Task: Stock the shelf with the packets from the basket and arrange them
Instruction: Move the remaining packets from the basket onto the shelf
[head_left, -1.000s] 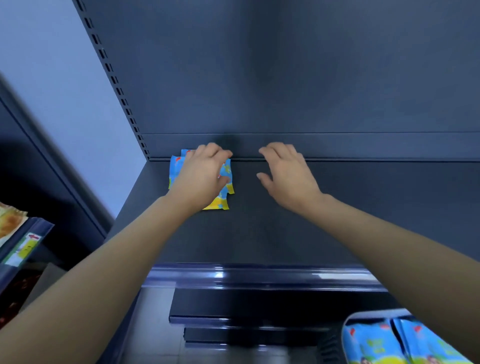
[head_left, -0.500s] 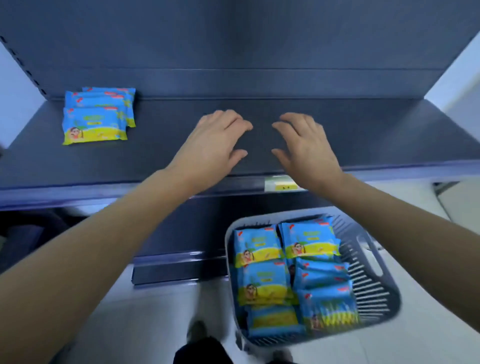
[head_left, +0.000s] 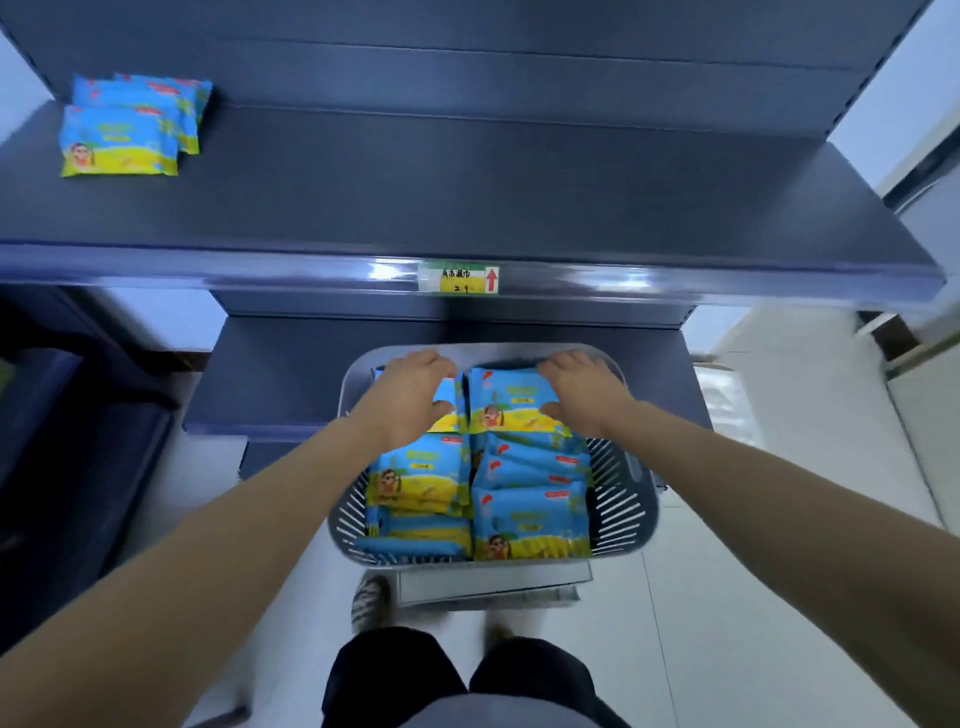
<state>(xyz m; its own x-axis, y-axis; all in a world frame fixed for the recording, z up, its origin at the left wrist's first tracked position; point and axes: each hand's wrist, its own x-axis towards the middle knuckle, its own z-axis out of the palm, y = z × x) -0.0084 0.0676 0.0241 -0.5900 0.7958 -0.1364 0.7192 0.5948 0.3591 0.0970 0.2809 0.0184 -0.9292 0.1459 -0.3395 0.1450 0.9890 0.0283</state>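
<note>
The grey plastic basket with slotted walls (head_left: 618, 499) sits low in front of the person. It is full of blue and yellow soft plastic packets (head_left: 415, 483). Both hands are at the far end of the basket.

The left hand (head_left: 410, 395) lies over the far left packet (head_left: 448, 410). Its fingers (head_left: 439, 364) are bent down over the packet's far edge. The right hand (head_left: 587, 389) grips the far right packet (head_left: 511, 410), with fingers over the far edge and thumb on the near side. Each hand looks to be grasping one packet, but neither packet is lifted yet.

The long dark blue metal shelf (head_left: 467, 197) is above and behind the basket. Up there, far to the left of the basket, a few stocked packets (head_left: 119, 140) lie overlapping.

What could go wrong? The packets look smooth and squashy, so one could slip out and drop beside the basket onto the pale tiled floor (head_left: 753, 597). The two gripped packets touch, so lifting one may drag the other. The shelf's front edge is above the basket's far end, so a fast lift could knock a packet against it.
</note>
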